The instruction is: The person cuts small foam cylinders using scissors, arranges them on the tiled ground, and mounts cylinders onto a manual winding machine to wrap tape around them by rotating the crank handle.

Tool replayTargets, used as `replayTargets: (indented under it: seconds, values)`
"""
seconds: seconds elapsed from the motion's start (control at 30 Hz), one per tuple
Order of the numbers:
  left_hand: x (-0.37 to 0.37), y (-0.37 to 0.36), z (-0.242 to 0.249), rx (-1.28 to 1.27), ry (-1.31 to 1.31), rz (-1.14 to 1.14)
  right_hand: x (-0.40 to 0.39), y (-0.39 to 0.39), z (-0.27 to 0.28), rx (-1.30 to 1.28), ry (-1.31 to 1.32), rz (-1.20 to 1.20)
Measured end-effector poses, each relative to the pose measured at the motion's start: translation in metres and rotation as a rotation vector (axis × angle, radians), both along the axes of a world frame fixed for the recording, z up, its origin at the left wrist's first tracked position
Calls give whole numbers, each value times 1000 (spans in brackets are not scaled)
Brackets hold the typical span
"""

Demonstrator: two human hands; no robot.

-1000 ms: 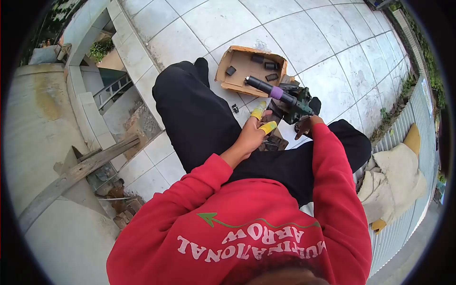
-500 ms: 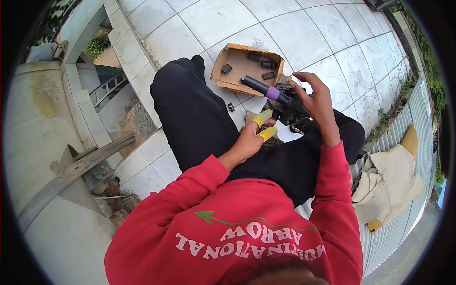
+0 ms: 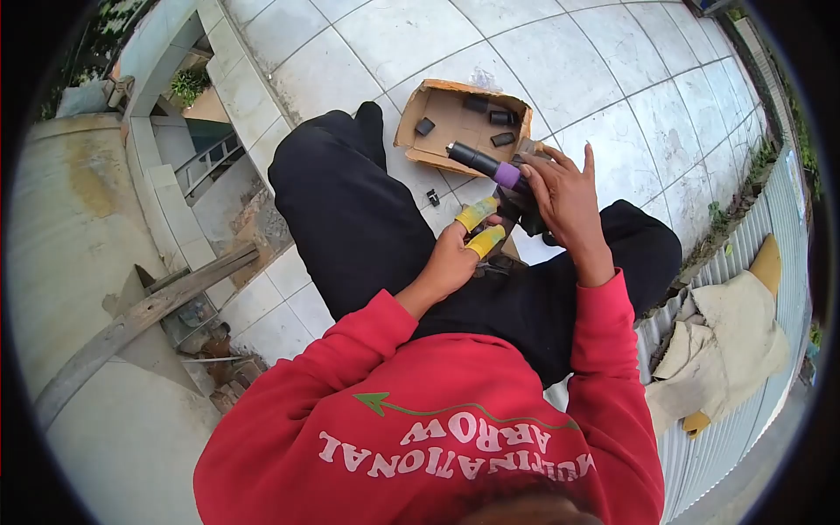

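In the head view, a black cylindrical tool with a purple band (image 3: 507, 175) points up and left over the near edge of a cardboard box. My right hand (image 3: 567, 194) lies on its rear end, thumb and fingers bent around it, one finger raised. Dark parts below it are largely covered by this hand. My left hand (image 3: 459, 252), with yellow wrapping on the thumb and a finger, is closed just below the purple band. Something small and dark shows between its wrapped digits, too hidden to name. Between my legs lie more dark pieces, partly covered.
The cardboard box (image 3: 429, 157) on the tiled floor (image 3: 595, 96) holds several black pieces. A small black part (image 3: 433, 198) lies on the tiles beside my left leg. To the right, a beige cloth (image 3: 731, 341) rests on corrugated metal. A wooden beam (image 3: 140, 315) crosses at left.
My right hand has turned and moved lower over the rear of the tool, with one finger now raised. My left hand has shifted slightly left and down. The view has shifted a little.
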State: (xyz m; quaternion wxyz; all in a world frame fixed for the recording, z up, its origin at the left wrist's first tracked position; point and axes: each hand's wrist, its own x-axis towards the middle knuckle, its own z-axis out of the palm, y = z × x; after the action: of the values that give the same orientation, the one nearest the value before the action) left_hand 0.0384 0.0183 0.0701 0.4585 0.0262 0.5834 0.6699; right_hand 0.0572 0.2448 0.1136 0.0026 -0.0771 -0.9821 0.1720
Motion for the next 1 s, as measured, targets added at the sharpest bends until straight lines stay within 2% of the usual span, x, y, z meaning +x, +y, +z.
replayTargets:
  seconds: [0.03, 0.1, 0.13, 0.4, 0.77, 0.83, 0.9, 0.97, 1.0]
  values:
    - [0, 0, 1, -8, 26, -14, -1, -1, -1, -3, 3, 4]
    - [6, -5, 2, -25, 37, -33, 4, -7, -5, -276, 105, -25]
    - [8, -6, 0, -14, 46, -38, 2, -12, 3, -249, 61, 29]
    - [5, -15, 7, -8, 36, -31, 3, -12, 1, -268, 28, -14]
    - [-6, -16, 22, -104, 67, -137, -4, -8, 12, -297, -28, -17]
    - [-3, -18, 18, -65, 171, -136, 1, -8, 20, -311, -22, -17]
    - [-2, -21, 19, -78, 163, -128, 8, -8, 28, -304, 158, -127]
    - [-1, -23, 21, -88, 162, -118, 22, -8, 35, -289, 362, -137]
    - [-2, -23, 22, -105, 149, -95, 37, -14, 34, -352, 426, -206]
